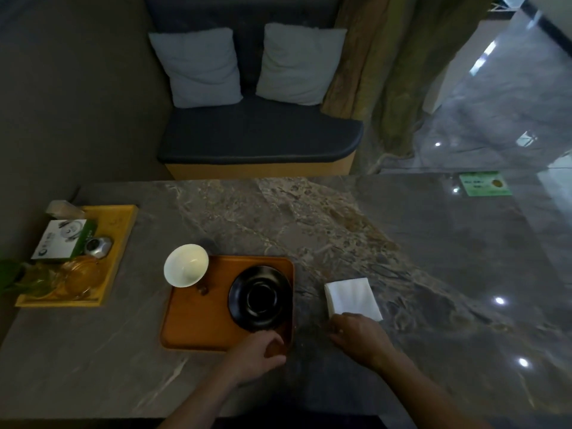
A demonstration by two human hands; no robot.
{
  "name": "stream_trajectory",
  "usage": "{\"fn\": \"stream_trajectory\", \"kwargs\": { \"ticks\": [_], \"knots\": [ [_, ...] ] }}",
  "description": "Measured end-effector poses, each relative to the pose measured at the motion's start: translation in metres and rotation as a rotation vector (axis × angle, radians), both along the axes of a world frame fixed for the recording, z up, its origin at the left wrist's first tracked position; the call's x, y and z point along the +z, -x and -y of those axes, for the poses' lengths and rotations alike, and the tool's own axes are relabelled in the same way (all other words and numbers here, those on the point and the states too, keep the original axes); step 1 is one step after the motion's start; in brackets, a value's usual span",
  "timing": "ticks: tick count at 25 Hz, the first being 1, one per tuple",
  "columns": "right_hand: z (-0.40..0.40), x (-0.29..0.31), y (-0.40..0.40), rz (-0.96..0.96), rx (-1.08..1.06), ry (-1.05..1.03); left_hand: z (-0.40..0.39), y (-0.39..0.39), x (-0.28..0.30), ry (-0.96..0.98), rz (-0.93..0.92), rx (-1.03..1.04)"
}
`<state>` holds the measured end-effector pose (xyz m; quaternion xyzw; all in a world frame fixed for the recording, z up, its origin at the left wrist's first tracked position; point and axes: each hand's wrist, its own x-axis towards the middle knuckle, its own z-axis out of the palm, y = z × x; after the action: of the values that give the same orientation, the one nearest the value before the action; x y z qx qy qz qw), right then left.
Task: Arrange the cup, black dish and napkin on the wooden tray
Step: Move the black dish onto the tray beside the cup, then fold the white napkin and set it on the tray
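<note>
Right hand [359,334] lies flat, fingers together, on napkin [353,297] edge (unpinched): slide it to wooden tray [198,323], unfolded.

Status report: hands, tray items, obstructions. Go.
Left hand on wooden tray near corner; right hand touching napkin, on the table. Cup, black dish on tray. Nothing blocking.
</note>
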<state>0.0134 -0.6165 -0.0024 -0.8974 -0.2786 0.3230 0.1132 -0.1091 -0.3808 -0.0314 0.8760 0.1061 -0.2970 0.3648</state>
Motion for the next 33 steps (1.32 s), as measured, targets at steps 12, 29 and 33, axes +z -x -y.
{"fn": "stream_trajectory", "kwargs": {
  "ticks": [12,29,33],
  "knots": [
    [0.064,-0.01,-0.106,0.067,0.175,0.201,0.062,-0.147,0.026,-0.31,-0.106,-0.382],
    [0.043,-0.042,-0.138,0.195,0.38,0.247,0.097,-0.191,-0.007,-0.562,-0.042,-0.399],
    [0.049,-0.047,-0.131,0.187,0.287,0.151,0.104,-0.181,-0.006,-0.53,0.007,-0.26]
  ]
}}
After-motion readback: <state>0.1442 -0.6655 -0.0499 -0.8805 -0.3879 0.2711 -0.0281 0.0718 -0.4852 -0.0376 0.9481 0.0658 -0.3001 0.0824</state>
